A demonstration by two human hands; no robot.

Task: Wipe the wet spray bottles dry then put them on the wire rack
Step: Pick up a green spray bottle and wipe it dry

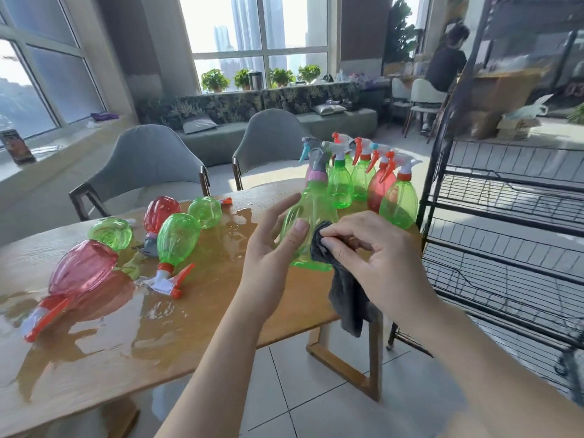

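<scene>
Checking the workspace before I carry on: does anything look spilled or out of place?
Yes. Water is pooled across the left of the wooden table, and several spray bottles lie tipped over in it.

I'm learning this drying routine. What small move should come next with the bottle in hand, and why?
Probably keep rubbing the gray cloth, pinched by the right hand, around the green spray bottle that the left hand holds, since the wire rack shelves hold no bottles.
</scene>
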